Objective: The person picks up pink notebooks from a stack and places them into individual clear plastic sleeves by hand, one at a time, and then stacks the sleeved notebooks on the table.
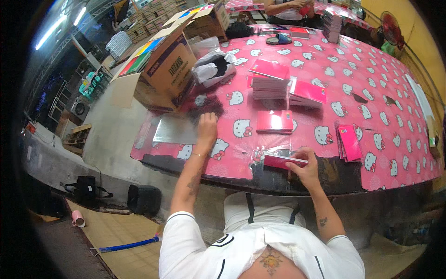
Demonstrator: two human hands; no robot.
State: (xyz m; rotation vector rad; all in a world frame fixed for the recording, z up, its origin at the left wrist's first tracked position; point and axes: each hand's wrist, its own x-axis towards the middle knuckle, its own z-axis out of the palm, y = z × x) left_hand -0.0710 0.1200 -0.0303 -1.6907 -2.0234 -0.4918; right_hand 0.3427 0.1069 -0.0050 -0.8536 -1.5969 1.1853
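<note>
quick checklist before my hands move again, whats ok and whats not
1. Right hand has a grip on the pink-covered notebook: ok, thumb and fingers at its right end.
2. How many are in that hand: cannot tell.
3. Left hand holding something: cannot tell; it is beside the silver sheet, fingertips unclear.
4. Small pink stack just ahead lying flat: ok.
5. Pile at the right squared up: not ok, fanned.
6. Pink table cover complete at the near edge: not ok, dark surface shows.
</note>
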